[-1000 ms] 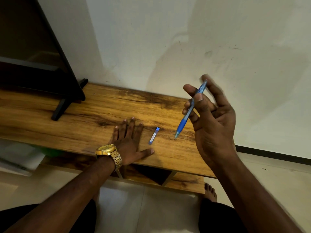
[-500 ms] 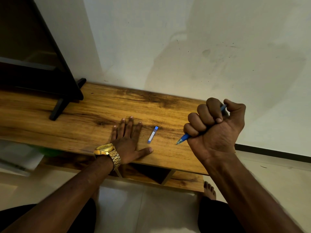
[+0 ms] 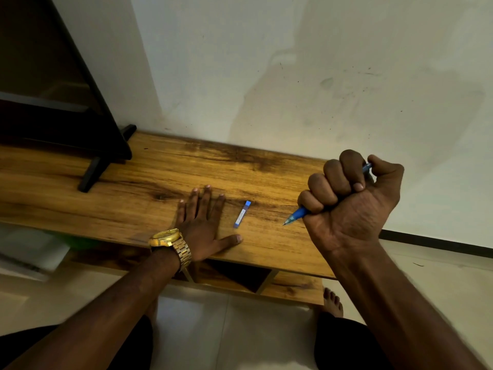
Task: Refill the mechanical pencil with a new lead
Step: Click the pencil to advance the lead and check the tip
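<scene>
Mechanical pencil refill at the ready: a long wood-grain console table (image 3: 138, 182) runs along a pale, scuffed wall, giving the person a flat working surface. At the ten o'clock corner of the view stands a black flat-screen television (image 3: 53, 102) on an angled leg, well apart from the work.

The right hand (image 3: 349, 206), raised at three o'clock, is curled into a full fist around the blue plastic mechanical pencil (image 3: 297, 216). All four fingers wrap the barrel and the thumb bends over the upper end, likely to press the push-button cap. The pencil's metal tip points down toward eight o'clock, above the tabletop and not touching it; most of the barrel is hidden inside the fist.

The left hand (image 3: 202, 222), with a gold metal wristwatch (image 3: 170, 243) at the wrist, lies palm-down on the wood near the centre, fingers straight and slightly spread, thumb out toward three o'clock. It holds nothing and appears to steady the person.

Between the hands lies the small blue-capped lead tube (image 3: 242, 214), just beside the left thumb and within easy reach, seemingly unopened. Whether any lead is in the pencil cannot be told.
</scene>
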Demonstrator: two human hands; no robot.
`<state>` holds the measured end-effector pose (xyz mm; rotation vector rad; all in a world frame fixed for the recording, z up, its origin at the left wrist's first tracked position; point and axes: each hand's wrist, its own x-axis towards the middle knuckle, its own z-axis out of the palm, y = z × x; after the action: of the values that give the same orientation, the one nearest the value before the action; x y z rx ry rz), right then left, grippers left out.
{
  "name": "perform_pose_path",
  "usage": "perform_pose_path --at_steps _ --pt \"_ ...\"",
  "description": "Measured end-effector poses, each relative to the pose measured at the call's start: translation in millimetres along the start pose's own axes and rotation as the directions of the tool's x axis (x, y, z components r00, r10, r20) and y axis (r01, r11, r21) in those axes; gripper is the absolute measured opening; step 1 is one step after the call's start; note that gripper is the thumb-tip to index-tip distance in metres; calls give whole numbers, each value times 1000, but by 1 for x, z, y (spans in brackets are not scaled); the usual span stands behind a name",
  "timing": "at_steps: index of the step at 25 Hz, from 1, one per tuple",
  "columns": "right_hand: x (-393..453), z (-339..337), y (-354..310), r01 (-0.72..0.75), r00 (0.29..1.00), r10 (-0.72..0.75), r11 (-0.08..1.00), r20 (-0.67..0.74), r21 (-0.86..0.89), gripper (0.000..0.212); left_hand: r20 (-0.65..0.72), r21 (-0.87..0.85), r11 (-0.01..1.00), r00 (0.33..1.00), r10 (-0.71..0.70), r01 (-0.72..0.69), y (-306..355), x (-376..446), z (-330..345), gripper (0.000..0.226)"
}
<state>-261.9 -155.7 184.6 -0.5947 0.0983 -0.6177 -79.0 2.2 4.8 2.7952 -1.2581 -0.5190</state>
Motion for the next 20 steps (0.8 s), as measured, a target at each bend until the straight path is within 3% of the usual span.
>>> perform_pose_path --at_steps 10,20 --pt "0 -1 1 -19 999 19 1000 43 4 44 -15 10 1000 1000 5 -4 -6 6 9 125" --pt "-1 2 -1 -28 999 29 999 30 -18 51 -14 9 1000 1000 5 -5 -5 4 6 125"
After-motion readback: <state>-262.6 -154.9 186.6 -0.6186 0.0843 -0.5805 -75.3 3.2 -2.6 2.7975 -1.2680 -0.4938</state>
